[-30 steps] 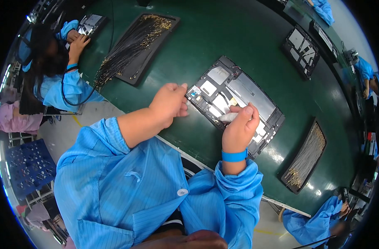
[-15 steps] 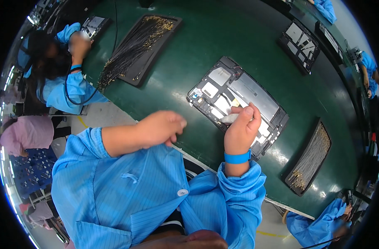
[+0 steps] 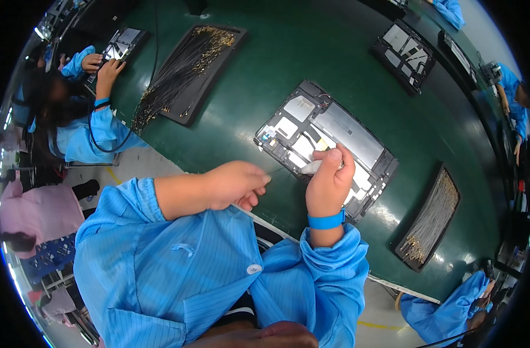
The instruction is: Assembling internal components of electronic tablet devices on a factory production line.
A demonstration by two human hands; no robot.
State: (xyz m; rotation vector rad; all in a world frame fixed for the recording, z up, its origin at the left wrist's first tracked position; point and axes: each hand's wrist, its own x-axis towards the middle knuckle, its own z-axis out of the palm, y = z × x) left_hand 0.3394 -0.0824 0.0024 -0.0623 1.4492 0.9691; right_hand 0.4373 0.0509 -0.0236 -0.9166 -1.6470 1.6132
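On the green table in front of me lies an opened tablet-like device chassis point(image 3: 349, 132), its grey panel, silver plates and dark frame exposed. My right hand point(image 3: 330, 184), with a blue wristband, is over its near edge. Between the thumb and fingers it grips a whitish tapered tool point(image 3: 311, 167) pointing left, its kind unclear. My left hand point(image 3: 239, 184) hovers left of the device, near the table edge. Its thumb and fingertips are pinched together; whatever they hold is too small to make out.
A black tray point(image 3: 189, 107) of dark cables with gold ends lies far left. Another tray point(image 3: 429, 217) of grey cables sits at right. A second opened device point(image 3: 405, 55) rests at the far right. A co-worker's blue sleeve point(image 3: 94, 136) is at the left edge.
My left hand has moved right, toward the device, with its fingers still pinched. The right hand keeps the whitish tool over the device. At left, the co-worker's hands now rest on another device.
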